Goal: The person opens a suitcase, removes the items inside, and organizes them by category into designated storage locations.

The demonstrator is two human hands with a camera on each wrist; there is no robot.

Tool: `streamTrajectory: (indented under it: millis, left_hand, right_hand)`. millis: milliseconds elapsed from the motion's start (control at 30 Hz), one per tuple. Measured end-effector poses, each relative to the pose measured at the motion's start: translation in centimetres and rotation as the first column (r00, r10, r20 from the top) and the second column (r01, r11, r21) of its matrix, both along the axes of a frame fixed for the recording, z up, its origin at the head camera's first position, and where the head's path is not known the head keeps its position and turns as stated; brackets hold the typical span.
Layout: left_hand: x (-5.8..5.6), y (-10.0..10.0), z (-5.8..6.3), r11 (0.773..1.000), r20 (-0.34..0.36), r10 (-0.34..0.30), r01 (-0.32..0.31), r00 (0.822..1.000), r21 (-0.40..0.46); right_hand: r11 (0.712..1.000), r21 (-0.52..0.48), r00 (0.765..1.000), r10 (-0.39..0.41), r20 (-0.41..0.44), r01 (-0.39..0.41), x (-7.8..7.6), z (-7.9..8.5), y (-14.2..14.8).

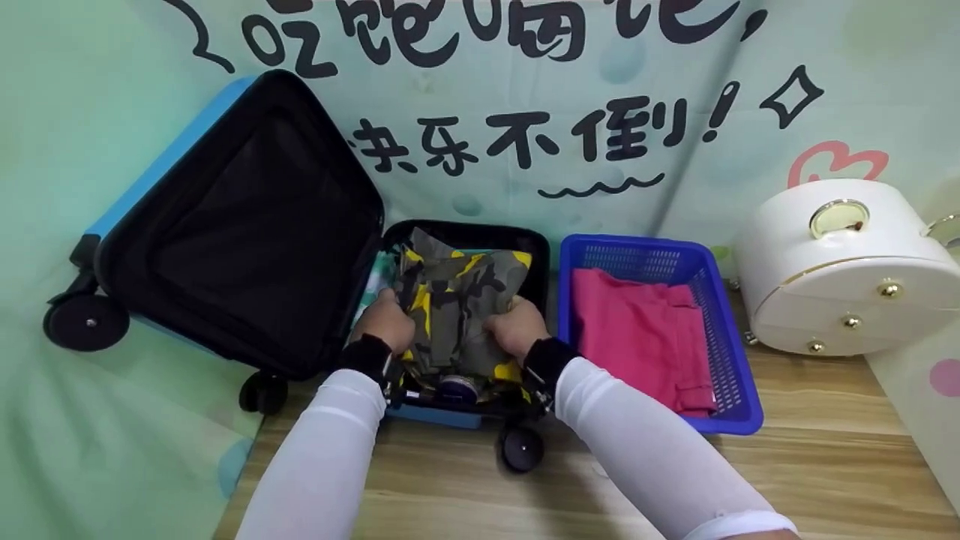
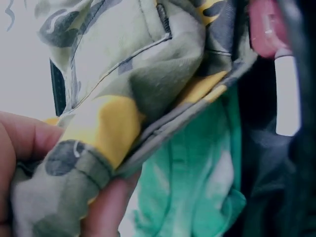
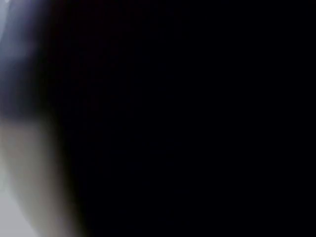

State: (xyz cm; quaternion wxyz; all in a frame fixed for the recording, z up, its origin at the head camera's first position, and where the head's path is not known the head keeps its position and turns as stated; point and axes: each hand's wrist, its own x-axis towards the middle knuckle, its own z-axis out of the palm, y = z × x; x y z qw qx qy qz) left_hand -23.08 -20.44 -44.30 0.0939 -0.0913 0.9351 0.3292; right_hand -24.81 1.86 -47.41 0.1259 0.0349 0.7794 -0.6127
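Observation:
A folded camouflage garment [image 1: 461, 307] in grey, black and yellow lies in the base of an open suitcase [image 1: 469, 229]. My left hand [image 1: 386, 324] pinches its left edge; in the left wrist view thumb and fingers [image 2: 111, 207] close on the cloth, near a zipped pocket. On the garment's right edge, my right hand [image 1: 517, 328] grips the fabric. Green-and-white cloth [image 2: 190, 173] shows beneath the garment. A pink-and-white item [image 2: 286, 94] lies by the suitcase wall. The right wrist view is almost wholly black.
The suitcase's black-lined lid [image 1: 262, 217] leans open to the left. To the right stands a blue plastic basket [image 1: 739, 390] with folded pink-red clothing [image 1: 645, 337] inside. A white rounded case with gold knobs [image 1: 847, 277] stands farther right. A printed cloth backdrop [image 1: 480, 202] hangs behind.

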Motion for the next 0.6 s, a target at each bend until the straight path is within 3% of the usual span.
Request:
streamTrajectory:
  millis: [167, 300, 467, 600]
  left_hand:
    - [0.0, 0.8, 1.2, 0.999, -0.036, 0.021, -0.02, 0.999, 0.029]
    - [0.0, 2.5, 2.7, 0.997, -0.135, 0.038, -0.029, 0.99, 0.071]
    - [0.2, 5.1, 4.7, 0.997, -0.269, 0.021, 0.0, 0.963, 0.079]
    - [0.4, 7.6, 5.6, 0.991, -0.297, -0.009, 0.049, 0.955, 0.127]
  right_hand:
    - [1.0, 0.007, 0.995, 0.004, -0.096, -0.003, 0.0, 1.4, 1.3]
    - [0.999, 0.019, 0.984, -0.027, -0.177, 0.031, -0.4, 3.2, 3.4]
    - [0.998, -0.002, 0.972, -0.062, -0.228, 0.063, -0.4, 5.4, 6.6]
    - [0.996, -0.028, 0.964, -0.087, -0.252, 0.082, -0.1, 6.7, 9.2]
